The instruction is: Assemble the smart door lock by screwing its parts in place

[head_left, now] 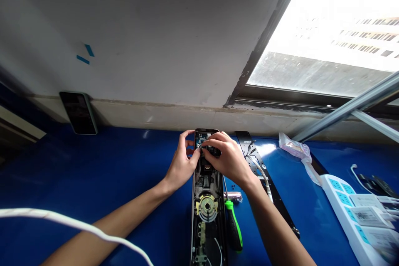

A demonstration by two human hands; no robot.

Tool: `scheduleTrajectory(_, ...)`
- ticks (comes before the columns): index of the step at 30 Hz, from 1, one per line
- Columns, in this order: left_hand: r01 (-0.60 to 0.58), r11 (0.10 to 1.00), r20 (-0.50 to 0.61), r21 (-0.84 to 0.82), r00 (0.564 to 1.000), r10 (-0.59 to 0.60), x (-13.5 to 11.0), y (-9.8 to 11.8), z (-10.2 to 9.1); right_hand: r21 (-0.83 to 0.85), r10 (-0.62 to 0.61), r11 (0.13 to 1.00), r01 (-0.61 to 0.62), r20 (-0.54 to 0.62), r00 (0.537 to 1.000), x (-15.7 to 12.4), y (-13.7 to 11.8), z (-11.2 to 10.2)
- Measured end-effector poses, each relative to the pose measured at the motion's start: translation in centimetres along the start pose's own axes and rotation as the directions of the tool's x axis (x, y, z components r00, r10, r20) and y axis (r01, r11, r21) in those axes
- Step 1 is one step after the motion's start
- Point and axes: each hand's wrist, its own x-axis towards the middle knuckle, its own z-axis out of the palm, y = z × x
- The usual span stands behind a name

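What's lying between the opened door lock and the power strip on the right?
In the head view, a green-and-black screwdriver lies beside the lock, then a black slotted metal plate with a white cable along it, before the power strip.

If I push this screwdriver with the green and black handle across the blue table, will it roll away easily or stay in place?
The screwdriver will probably roll a little, since its handle looks rounded and the blue table looks smooth and shiny. The thick handle is likely heavier than the thin metal shaft, so it may swing around the handle. It should feel stiff.
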Motion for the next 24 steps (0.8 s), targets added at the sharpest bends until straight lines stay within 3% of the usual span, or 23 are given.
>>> scheduleTrajectory(8, 0.058, 0.991, 0.002, -0.124, 0.998, -0.058, -0.5, -0.5, 1.1, 0.065, -0.036, 0.997, 0.040, -0.058, 0.998, -0.5, 0.8, 0.4)
scheduleTrajectory(24, 0.012, 0.995, -0.026, -0.103, 1.000, -0.014, -0.5, -0.9, 1.2, 0.116, -0.079, 0.989, 0.090, -0.096, 0.992, -0.5, 1.4, 0.8)
